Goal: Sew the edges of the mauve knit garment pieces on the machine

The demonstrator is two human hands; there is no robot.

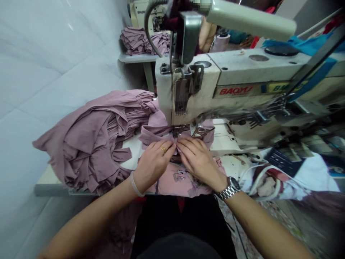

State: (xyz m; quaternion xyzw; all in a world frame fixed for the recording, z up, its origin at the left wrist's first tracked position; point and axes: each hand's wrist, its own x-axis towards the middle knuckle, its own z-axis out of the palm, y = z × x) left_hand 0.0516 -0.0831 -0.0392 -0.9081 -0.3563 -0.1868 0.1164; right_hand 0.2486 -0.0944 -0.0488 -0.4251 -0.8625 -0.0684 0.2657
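Note:
Both hands meet just in front of the presser foot of a white industrial sewing machine. My left hand has a ring and a pale bracelet; its fingers are closed on the edge of a mauve fabric piece. Close beside it, my right hand, with a metal watch at the wrist, pinches the same fabric. The fabric lies under and around the foot. The thumbs partly hide under the fingers, and the needle tips cannot be made out. Below my hands is a pink printed cloth over the machine's front.
A large heap of mauve fabric pieces covers the table on the left, against a tiled wall. Behind stands another machine with more mauve pieces. Part of another person's arm shows there. White and dark cloths lie at right.

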